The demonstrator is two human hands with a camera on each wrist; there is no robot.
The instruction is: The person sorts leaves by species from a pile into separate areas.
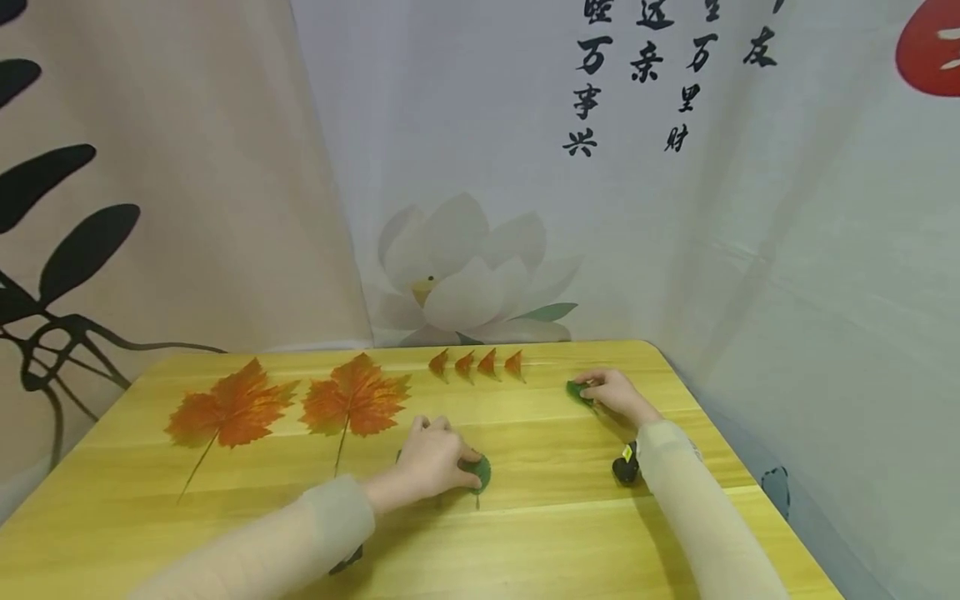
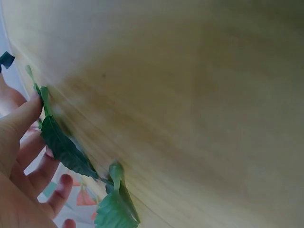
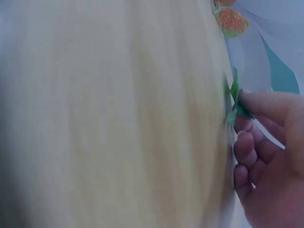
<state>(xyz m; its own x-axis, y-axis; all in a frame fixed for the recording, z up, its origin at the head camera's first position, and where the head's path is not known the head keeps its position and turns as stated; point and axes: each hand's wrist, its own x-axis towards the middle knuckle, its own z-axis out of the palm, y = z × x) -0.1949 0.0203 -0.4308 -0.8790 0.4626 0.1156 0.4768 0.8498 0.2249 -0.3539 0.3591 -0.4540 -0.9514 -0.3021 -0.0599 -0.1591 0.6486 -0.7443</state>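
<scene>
My left hand (image 1: 431,462) is low over the middle of the table, thumb and forefinger pinching the edge of a rounded green leaf (image 1: 483,472). In the left wrist view, two more green leaves, a dark one (image 2: 69,149) and a lighter one (image 2: 114,209), lie beside the spread other fingers. Toward the back right, my right hand (image 1: 615,393) pinches a green leaf (image 1: 576,389) between thumb and forefinger. Its other fingers are curled in the right wrist view, where part of that leaf (image 3: 234,88) hides behind the thumb.
Two large orange maple leaves (image 1: 238,406) (image 1: 358,396) lie on the left of the yellow wooden table (image 1: 540,542). Several small orange leaves (image 1: 487,363) form a row along the back edge. A printed cloth (image 1: 480,167) hangs behind. Black wrist devices (image 1: 625,467) sit under both forearms.
</scene>
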